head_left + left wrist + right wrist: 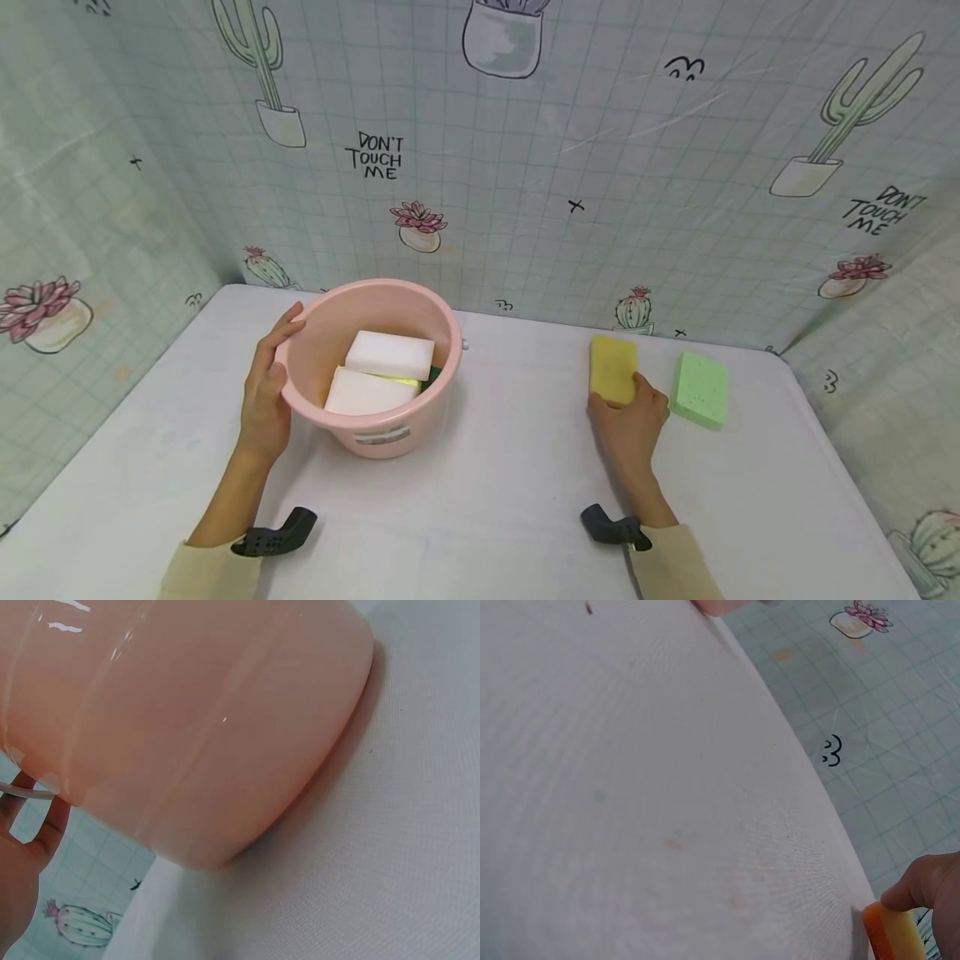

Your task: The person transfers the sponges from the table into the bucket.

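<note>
A pink bucket (397,300) stands on the left part of the white table, slightly tilted in the head view. Inside it lie two white sponges (390,354), with a bit of yellow and dark green showing between and beside them. My left hand (267,392) holds the bucket's left rim, fingers along the outside wall. At the right, my right hand (630,421) pinches the near end of a yellow sponge (613,367). In the right wrist view that sponge (904,934) shows an orange layer along one side, with the thumb on it.
A light green sponge (700,390) lies on the table just right of my right hand. Patterned cloth (525,167) with cactus drawings hangs behind the table (517,475) and along both sides. Each wrist wears a black strap device (277,533).
</note>
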A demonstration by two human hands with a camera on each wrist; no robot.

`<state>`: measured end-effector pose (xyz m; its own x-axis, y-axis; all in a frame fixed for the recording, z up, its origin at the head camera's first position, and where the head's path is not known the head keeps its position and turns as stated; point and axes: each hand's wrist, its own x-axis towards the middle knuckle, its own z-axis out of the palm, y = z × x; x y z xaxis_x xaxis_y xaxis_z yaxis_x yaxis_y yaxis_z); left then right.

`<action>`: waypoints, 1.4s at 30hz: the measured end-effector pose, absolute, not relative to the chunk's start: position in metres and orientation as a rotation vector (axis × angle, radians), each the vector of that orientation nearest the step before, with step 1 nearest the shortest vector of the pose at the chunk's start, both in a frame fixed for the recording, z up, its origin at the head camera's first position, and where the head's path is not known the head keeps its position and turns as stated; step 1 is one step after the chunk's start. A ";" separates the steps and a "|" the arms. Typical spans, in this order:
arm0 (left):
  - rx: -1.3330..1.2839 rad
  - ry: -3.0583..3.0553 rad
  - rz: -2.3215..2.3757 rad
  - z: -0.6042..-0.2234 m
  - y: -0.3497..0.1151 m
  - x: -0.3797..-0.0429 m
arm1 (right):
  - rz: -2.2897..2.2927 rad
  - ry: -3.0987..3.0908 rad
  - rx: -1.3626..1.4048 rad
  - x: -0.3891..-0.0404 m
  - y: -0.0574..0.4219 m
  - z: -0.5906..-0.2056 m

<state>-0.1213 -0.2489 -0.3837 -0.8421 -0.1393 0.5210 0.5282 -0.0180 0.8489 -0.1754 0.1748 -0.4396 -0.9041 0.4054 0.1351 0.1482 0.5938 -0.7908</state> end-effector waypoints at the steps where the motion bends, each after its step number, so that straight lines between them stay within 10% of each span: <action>1: -0.404 -1.803 -1.911 -0.384 -0.249 -0.121 | 1.211 -2.524 -0.441 -0.175 0.175 -0.439; 42: -0.351 -1.847 -1.891 -0.384 -0.250 -0.121 | 1.266 -2.423 0.693 -0.150 0.115 -0.309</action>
<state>-0.1210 -0.2498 -0.3843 -0.8564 -0.1521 0.4935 0.4969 0.0171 0.8676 -0.1499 0.1147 -0.3089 -0.8311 -0.2693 0.4865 -0.5532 0.4896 -0.6740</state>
